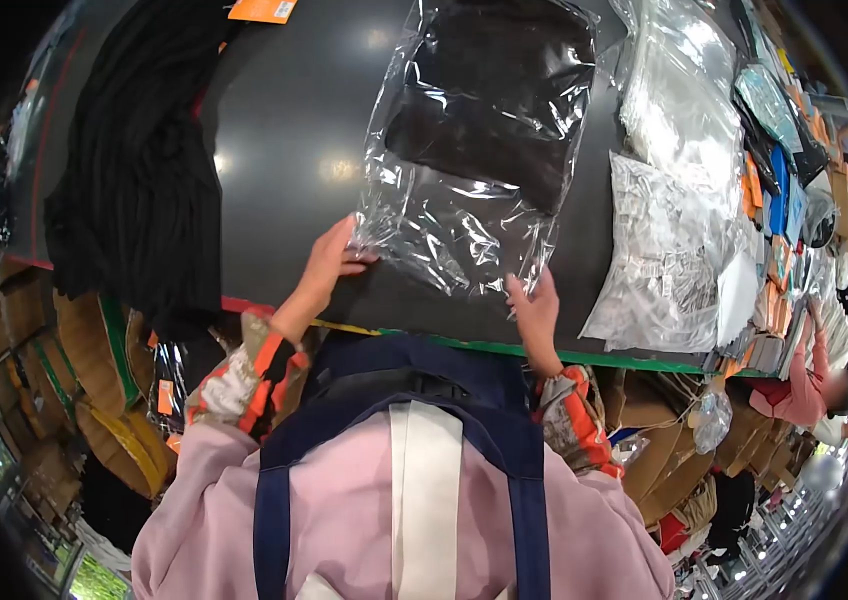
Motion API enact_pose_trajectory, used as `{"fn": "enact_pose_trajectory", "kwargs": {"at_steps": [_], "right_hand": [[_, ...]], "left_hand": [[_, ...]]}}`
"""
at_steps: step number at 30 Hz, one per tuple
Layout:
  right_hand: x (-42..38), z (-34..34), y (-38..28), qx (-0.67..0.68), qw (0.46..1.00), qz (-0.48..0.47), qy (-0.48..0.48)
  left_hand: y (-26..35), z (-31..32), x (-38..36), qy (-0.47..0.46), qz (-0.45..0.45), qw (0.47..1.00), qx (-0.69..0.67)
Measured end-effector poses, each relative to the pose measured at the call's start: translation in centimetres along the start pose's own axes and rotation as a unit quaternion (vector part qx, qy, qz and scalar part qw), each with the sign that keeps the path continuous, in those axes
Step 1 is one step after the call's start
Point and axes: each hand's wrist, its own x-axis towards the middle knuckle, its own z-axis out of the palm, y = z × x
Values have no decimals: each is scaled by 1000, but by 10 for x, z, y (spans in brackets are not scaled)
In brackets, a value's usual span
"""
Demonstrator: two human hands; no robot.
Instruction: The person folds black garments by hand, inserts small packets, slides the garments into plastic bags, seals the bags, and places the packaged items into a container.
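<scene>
A clear plastic bag point(454, 235) lies on the dark table in front of me, with a folded black garment point(494, 90) inside its far part. The near part of the bag is crumpled and holds no cloth. My left hand point(332, 262) has its fingers closed on the bag's near left corner. At the near right corner, my right hand point(536, 312) holds the bag's edge between thumb and fingers. Some fingertips are hard to make out against the shiny plastic.
Black garments point(134, 160) are heaped at the left, hanging over the table edge. To the right lie clear bags point(684, 100) and a bag of white labels point(654, 260). Cardboard boxes point(94, 345) stand below the table. Another person point(799, 385) is at the far right.
</scene>
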Motion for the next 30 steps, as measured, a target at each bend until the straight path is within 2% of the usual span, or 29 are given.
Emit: {"fn": "enact_pose_trajectory", "kwargs": {"at_steps": [1,3,4,6,7,8,10,11,12,13,14,15,17,19,20,21,23,26,27,29,30], "right_hand": [[-2,3,-2,2,1000,4,0],[4,3,-4,-61,987,129,-79],[4,-4,-12,-54,991,93,-84],[-2,-24,-35,-23,996,69,-54],[-8,-36,-40,16,995,88,-45],[-12,-47,-27,19,995,89,-49],[-24,-55,3,35,992,117,13],[-34,-51,14,39,992,120,14],[-46,-38,17,44,986,149,59],[-54,-32,19,49,977,178,104],[-57,-33,36,89,976,181,86],[-60,-33,40,88,975,185,88],[-60,-25,45,130,974,169,70],[-59,-26,52,153,973,159,61],[-57,-34,55,125,983,119,68],[-57,-37,54,94,989,79,76],[-59,-41,53,47,989,77,114],[-61,-47,62,-158,979,116,65],[-62,-44,60,-156,979,113,66],[-67,-39,58,-218,962,-30,162],[-67,-34,55,-246,942,-104,206]], "left_hand": [[8,8,3,-20,-18,999,-21],[12,3,11,-36,-37,998,-43],[13,-7,17,-75,14,994,76],[11,-29,22,-147,112,933,309],[-1,-35,21,-118,180,927,308],[-7,-47,20,-114,179,926,311],[-9,-61,9,-161,24,927,337],[-23,-66,7,-123,43,938,323],[-32,-67,8,-125,41,936,326],[-40,-64,8,-92,178,929,313],[-49,-60,7,-57,310,903,293],[-47,-56,-1,-51,320,903,281],[-42,-47,-18,-40,341,903,259],[-36,-52,-22,-76,228,921,306],[-32,-53,-22,-95,172,924,328],[-29,-55,-22,-98,173,923,329],[-26,-59,-24,-75,187,903,379],[-27,-64,-27,-54,195,882,427],[-28,-64,-27,-50,195,870,451],[-35,-67,-22,-45,195,859,471],[-43,-73,-14,-61,210,879,423]]}}
